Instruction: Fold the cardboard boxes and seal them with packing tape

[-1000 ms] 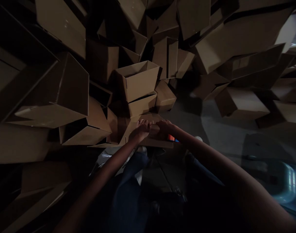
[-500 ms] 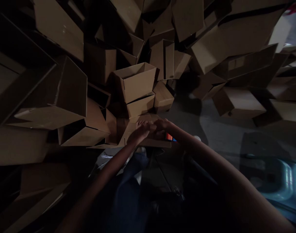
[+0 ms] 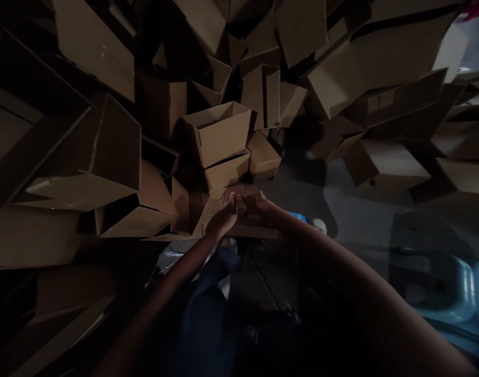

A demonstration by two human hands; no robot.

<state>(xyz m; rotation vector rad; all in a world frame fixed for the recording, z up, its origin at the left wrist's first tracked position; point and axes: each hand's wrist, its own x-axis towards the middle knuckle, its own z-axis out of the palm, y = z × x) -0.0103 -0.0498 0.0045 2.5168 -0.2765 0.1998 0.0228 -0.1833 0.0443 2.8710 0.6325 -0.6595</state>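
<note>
The left hand (image 3: 225,213) and right hand (image 3: 256,204) work side by side, almost touching, at about 12 o'clock from the person's lap, on a flap of a brown corrugated cardboard carton (image 3: 214,217). The fingers of the left hand (image 3: 228,198) and of the right hand (image 3: 252,200) are curled over the flap's upper edge, apparently grasping it; grip force cannot be determined in this low light.

The carton sits directly before the person's jeans (image 3: 208,293). Its flaps are not closed flat, and no tape is visible. Two open cartons (image 3: 219,135) stand stacked at 12 o'clock from the hands, with further open cartons heaped from 9 o'clock round to 2 o'clock. A blue object (image 3: 296,215) and a white rounded item (image 3: 318,225) lie at 3 o'clock on the grey floor (image 3: 365,209).
</note>
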